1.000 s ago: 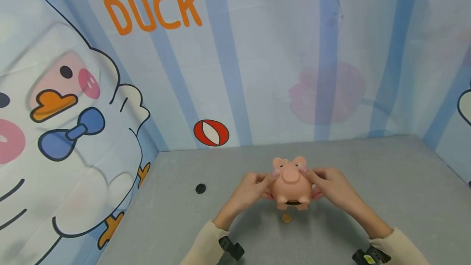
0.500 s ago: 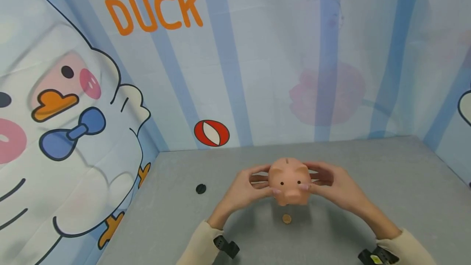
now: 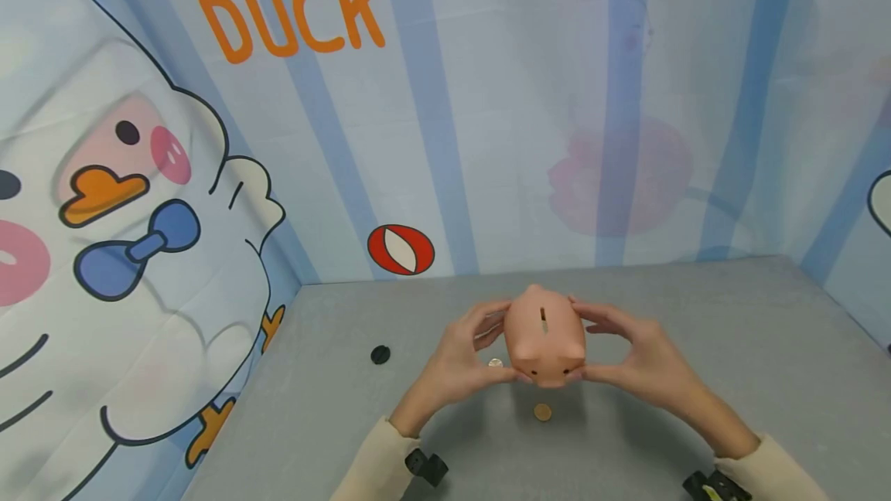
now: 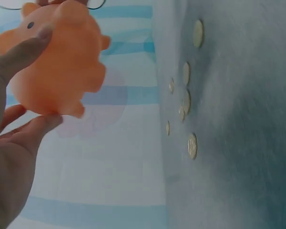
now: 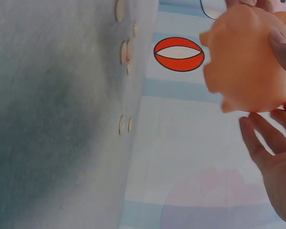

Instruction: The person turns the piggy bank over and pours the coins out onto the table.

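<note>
Both hands hold a peach-coloured piggy bank (image 3: 544, 342) raised off the grey table. Its coin slot faces the head camera, and its snout points towards the person. My left hand (image 3: 459, 358) grips one side, thumb near the face and fingers farther back. On the opposite side my right hand (image 3: 643, 354) grips it in the same way. One gold-coloured coin (image 3: 542, 412) lies in front of the piggy bank; a silvery coin (image 3: 495, 362) shows beside the left thumb. In the left wrist view, several coins, one of them a nearer coin (image 4: 192, 145), lie below the raised piggy bank (image 4: 62, 67).
A small black round disc (image 3: 380, 355) lies on the grey table (image 3: 313, 416) left of the hands. Behind the table hangs a striped cloth backdrop (image 3: 501, 99) with a printed duck. Several coins, including a thin-looking coin (image 5: 121, 125), appear in the right wrist view.
The piggy bank has tilted forward: its face and underside opening showed earlier, and now its top slot does. Both hands turned with it. A silvery coin has come into view by the left thumb.
</note>
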Motion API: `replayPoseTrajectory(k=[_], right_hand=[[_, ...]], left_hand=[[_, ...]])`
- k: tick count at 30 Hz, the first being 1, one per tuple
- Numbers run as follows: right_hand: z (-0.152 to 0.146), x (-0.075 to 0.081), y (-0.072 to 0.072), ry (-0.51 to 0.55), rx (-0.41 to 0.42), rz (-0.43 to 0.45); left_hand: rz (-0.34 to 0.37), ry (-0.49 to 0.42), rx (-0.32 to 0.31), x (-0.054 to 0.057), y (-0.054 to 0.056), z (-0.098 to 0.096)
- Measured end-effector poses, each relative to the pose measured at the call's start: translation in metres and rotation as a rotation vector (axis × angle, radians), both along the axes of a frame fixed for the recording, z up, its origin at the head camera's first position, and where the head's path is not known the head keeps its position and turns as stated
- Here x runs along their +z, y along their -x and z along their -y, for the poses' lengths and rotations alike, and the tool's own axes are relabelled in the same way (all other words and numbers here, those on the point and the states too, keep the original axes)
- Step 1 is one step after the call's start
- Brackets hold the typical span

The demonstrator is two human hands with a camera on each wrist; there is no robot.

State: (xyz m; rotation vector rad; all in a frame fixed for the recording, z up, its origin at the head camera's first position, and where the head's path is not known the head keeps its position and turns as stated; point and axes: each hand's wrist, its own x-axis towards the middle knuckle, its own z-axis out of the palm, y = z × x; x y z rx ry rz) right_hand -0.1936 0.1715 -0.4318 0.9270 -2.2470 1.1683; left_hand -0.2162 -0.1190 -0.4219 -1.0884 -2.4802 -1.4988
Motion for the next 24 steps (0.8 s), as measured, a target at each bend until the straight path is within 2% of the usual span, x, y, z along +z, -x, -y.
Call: replayPoseTrajectory(k=[4,6,8,10,13,16,24], right_hand=[[0.000,-0.004,0.003,-0.056,0.001,-0.192],[-0.001,-0.007,0.005,-0.092,-0.003,-0.257],[-0.001,-0.010,0.007,-0.113,-0.005,-0.305],[0.000,-0.012,0.008,-0.118,-0.001,-0.327],[0.000,-0.012,0.008,-0.106,0.013,-0.343],[-0.001,-0.011,0.008,-0.104,0.010,-0.320],[0.000,-0.009,0.004,0.002,0.054,-0.169]], left_hand=[[-0.220,0.084,-0.007,-0.004,0.000,0.001],[-0.312,0.114,-0.008,-0.007,0.002,0.001],[-0.368,0.138,0.001,-0.012,0.004,0.001],[-0.393,0.152,0.012,-0.015,0.006,0.001],[-0.398,0.160,0.022,-0.016,0.006,0.001],[-0.383,0.143,0.016,-0.014,0.006,0.001],[-0.201,0.053,-0.045,-0.008,0.005,0.004]])
